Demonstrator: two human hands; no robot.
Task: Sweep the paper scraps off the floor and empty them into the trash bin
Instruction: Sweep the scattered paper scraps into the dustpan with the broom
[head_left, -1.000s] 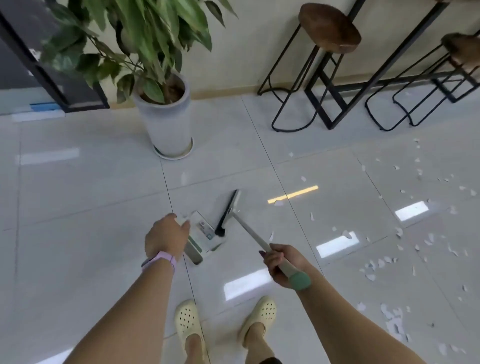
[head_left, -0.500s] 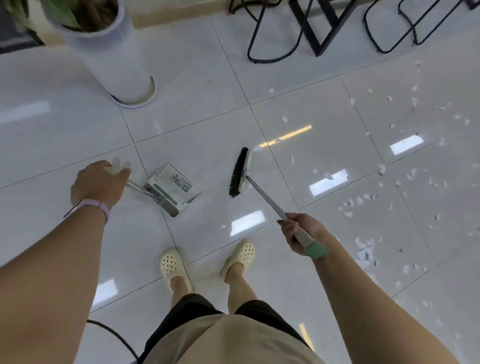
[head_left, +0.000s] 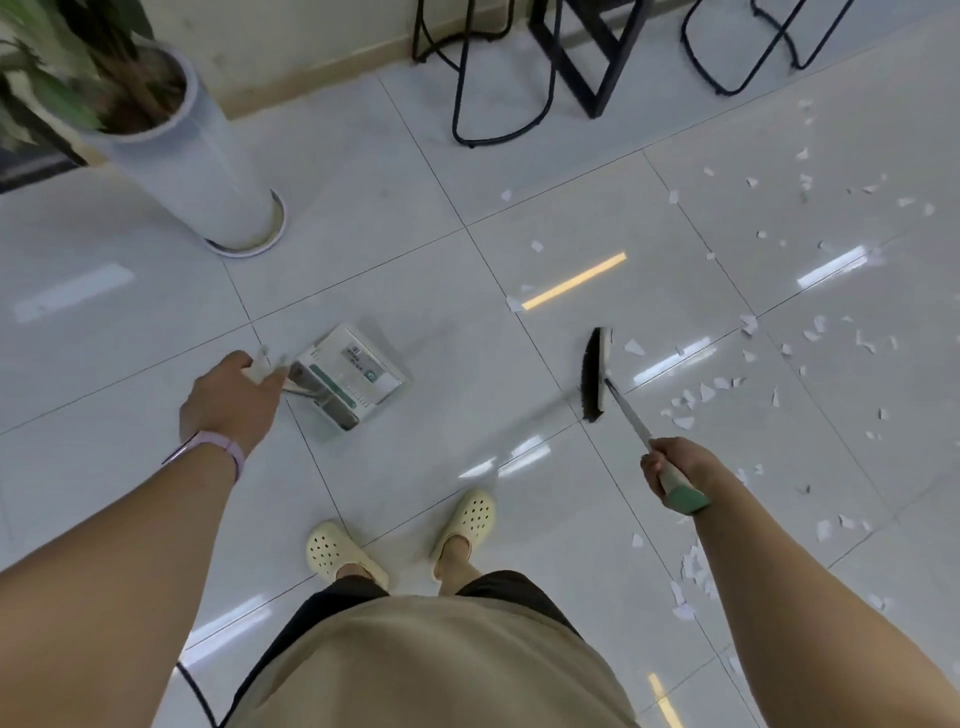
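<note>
Head view: you stand in pale clogs (head_left: 470, 522) on the tile floor (head_left: 415, 218). Your right hand (head_left: 675, 462) is curled around the broom (head_left: 596, 374) handle near its green end; your left hand (head_left: 231, 400) grips the dustpan (head_left: 358, 371) handle, a pink band on that wrist. Since half a second ago the broom head has swung right, away from the dustpan, and now sits beside the nearest scraps (head_left: 696, 395). Dustpan sits on the floor as before, just ahead of your left foot. Scraps lie scattered right of the broom and beyond. Farther off stand the plant pot (head_left: 208, 176) at left and black stool legs (head_left: 498, 78) by the wall.
</note>
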